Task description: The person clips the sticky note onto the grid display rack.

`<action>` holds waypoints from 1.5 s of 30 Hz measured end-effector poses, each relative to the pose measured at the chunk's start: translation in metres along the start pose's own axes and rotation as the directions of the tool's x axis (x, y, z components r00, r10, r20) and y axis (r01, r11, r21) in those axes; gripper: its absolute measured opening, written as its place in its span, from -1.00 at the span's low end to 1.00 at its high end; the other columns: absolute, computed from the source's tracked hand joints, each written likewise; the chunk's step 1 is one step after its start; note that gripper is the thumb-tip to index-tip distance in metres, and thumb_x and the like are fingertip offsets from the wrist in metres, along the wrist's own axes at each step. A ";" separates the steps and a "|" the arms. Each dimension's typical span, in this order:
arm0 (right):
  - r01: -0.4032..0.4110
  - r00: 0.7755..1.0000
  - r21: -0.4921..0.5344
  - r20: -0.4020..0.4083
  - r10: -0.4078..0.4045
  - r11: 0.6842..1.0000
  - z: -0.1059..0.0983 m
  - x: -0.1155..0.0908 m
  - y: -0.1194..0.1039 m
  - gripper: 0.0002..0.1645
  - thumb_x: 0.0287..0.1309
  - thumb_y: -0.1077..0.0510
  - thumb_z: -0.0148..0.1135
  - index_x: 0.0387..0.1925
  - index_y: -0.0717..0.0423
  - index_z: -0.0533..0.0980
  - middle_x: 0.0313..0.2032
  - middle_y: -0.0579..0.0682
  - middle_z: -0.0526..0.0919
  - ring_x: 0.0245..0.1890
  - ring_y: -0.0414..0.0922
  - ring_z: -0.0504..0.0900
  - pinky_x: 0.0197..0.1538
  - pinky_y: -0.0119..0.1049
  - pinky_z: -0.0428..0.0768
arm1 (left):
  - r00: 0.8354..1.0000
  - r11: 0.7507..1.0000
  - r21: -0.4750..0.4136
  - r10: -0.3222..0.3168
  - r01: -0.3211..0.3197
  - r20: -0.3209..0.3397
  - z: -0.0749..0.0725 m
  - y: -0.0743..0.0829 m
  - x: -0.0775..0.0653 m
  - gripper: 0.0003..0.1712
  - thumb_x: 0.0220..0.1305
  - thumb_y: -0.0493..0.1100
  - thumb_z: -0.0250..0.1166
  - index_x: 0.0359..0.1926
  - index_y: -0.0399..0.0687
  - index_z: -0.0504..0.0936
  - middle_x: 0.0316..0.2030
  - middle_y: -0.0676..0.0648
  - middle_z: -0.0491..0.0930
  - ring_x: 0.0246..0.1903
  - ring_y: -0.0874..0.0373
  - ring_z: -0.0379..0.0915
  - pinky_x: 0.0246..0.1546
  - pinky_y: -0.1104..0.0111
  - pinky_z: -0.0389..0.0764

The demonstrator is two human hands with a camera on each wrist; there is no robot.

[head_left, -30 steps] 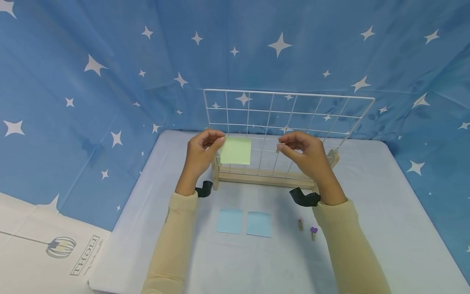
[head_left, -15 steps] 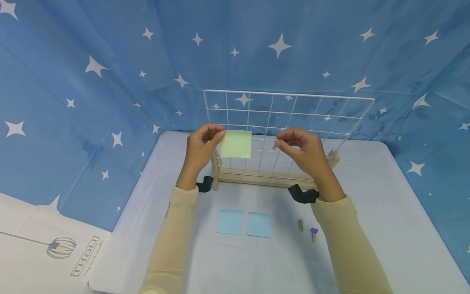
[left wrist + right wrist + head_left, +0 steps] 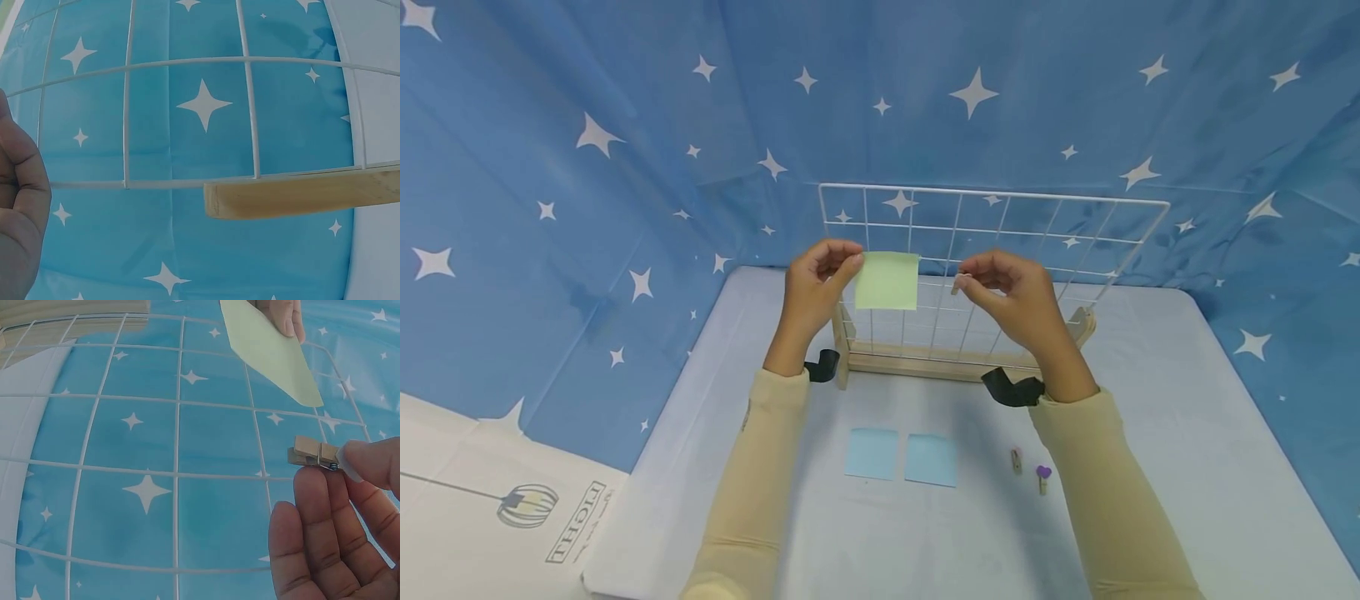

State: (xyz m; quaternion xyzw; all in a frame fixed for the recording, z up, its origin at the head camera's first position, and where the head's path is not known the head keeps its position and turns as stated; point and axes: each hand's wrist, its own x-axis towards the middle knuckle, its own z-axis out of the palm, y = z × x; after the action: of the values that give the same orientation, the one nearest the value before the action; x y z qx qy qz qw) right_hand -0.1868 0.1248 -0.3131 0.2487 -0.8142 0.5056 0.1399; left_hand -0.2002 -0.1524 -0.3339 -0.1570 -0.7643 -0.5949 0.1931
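Observation:
My left hand [image 3: 822, 279] pinches a pale green sticky note [image 3: 887, 282] by its left edge, in front of the left part of a white wire grid [image 3: 992, 195]. To the right of the note, my right hand [image 3: 1017, 296] holds a small wooden clothespin [image 3: 315, 452] between thumb and fingers. The right wrist view shows the clothespin with its jaw end pointing away from the hand, a short way from the note. At the left edge of the left wrist view, only some curled fingers [image 3: 22, 181] of the left hand appear.
The grid stands on a wooden base [image 3: 940, 367] on a white table [image 3: 700, 467]. Two blue sticky notes [image 3: 871, 454] lie side by side before it. Two more clothespins, one with a purple heart [image 3: 1043, 472], lie to their right. A blue starry cloth [image 3: 850, 50] hangs behind.
Both hands have risen along the grid, the left with the green note and the right with the clothespin. The right hand has also shifted left, nearer the note.

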 end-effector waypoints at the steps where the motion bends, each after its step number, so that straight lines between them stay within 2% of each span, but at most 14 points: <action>1: 0.003 1.000 0.004 -0.001 -0.003 1.000 0.000 0.001 -0.001 -0.81 0.25 0.27 0.35 -0.13 0.27 0.65 -0.26 0.10 0.74 -0.29 -0.33 0.65 -0.10 -0.54 0.57 | 1.000 1.000 -0.004 0.002 -0.002 -0.001 0.000 0.000 0.001 -0.73 0.38 -0.10 0.32 -0.05 -0.19 0.68 -0.21 -0.07 0.67 -0.19 0.16 0.55 -0.09 0.35 0.55; 14: 0.026 0.999 -0.035 -0.018 -0.026 0.999 0.002 0.014 -0.014 -0.82 0.23 0.20 0.38 -0.16 0.21 0.69 -0.26 0.05 0.75 -0.31 -0.31 0.66 -0.16 -0.53 0.60 | 0.999 0.999 -0.033 0.013 -0.015 -0.036 0.001 0.004 0.012 -0.74 0.34 -0.07 0.36 -0.09 -0.16 0.70 -0.21 -0.04 0.68 -0.18 0.15 0.58 -0.07 0.33 0.57; 24: 0.019 1.000 -0.005 -0.011 -0.019 1.000 0.005 0.026 -0.021 -0.81 0.24 0.20 0.37 -0.16 0.23 0.68 -0.23 0.08 0.74 -0.28 -0.32 0.65 -0.18 -0.51 0.62 | 0.999 0.999 -0.044 0.022 -0.024 -0.049 0.001 0.007 0.019 -0.75 0.33 -0.08 0.37 -0.09 -0.16 0.70 -0.18 -0.05 0.68 -0.15 0.16 0.58 -0.02 0.31 0.57; 32: 0.035 0.999 -0.010 -0.018 -0.035 0.999 0.009 0.033 -0.029 -0.82 0.25 0.20 0.35 -0.16 0.21 0.69 -0.23 0.06 0.75 -0.29 -0.31 0.66 -0.20 -0.50 0.62 | 0.998 0.999 -0.027 0.019 -0.020 -0.057 -0.002 0.011 0.019 -0.73 0.33 -0.05 0.37 -0.09 -0.12 0.71 -0.18 -0.05 0.69 -0.14 0.16 0.59 -0.01 0.30 0.57; 45: 0.090 0.993 -0.084 -0.070 -0.096 0.992 0.019 0.047 -0.042 -0.84 0.27 0.21 0.34 -0.19 0.22 0.70 -0.25 0.06 0.75 -0.26 -0.16 0.70 -0.21 -0.52 0.61 | 0.996 1.000 -0.004 0.013 -0.014 -0.089 -0.002 0.011 0.022 -0.72 0.31 -0.03 0.38 -0.10 -0.11 0.73 -0.21 -0.05 0.70 -0.20 0.17 0.60 -0.09 0.33 0.59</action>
State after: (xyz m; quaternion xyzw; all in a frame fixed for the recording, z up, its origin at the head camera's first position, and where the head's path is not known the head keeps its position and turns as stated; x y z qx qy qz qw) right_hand -0.2024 0.0805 -0.2675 0.2614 -0.8158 0.4742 0.2033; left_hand -0.2143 -0.1516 -0.3131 -0.1359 -0.7526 -0.6016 0.2307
